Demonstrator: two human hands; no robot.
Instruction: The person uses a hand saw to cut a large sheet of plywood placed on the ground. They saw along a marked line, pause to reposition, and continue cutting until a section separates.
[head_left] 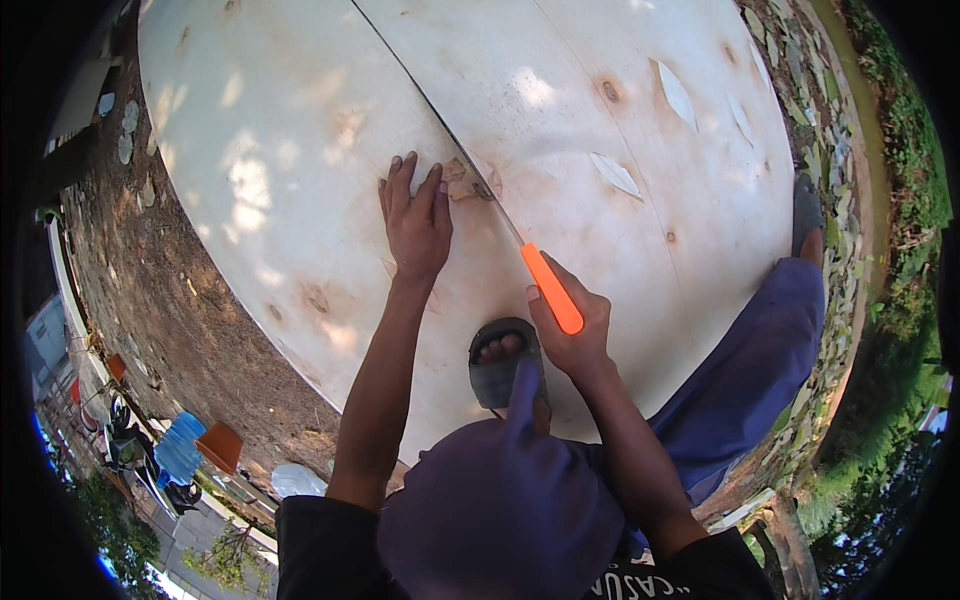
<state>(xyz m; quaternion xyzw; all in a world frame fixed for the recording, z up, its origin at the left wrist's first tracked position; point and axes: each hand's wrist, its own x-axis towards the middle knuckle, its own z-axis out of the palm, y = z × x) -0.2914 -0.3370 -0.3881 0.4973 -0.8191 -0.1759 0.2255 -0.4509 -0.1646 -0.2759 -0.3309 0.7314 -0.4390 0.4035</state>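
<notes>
Right grip point(578, 322) clamped on the orange-handled saw point(553, 290), and its blade point(508, 219) angles up and left to the near end of a dark slit point(425, 96) in the pale wooden sheet point(600, 60)! Left grip point(417, 222): palm down on the sheet just left of the slit, fingers slightly apart, holding nothing. Below the saw, 1 sandalled foot point(505, 365) rests on the sheet between the 2 forearms point(378, 390). To saw well here, I'd say: long, easy strokes, blade lined up with the slit, left fingers well clear of the teeth. Out right, pale slender leaves point(676, 96). And the tricky parts: the blade shows nearly edge-on, teeth unreadable; the sheet's underside is hidden; the slit runs off the top edge; that brown patch point(462, 182) beside the blade could be dry leaf or torn wood.
</notes>
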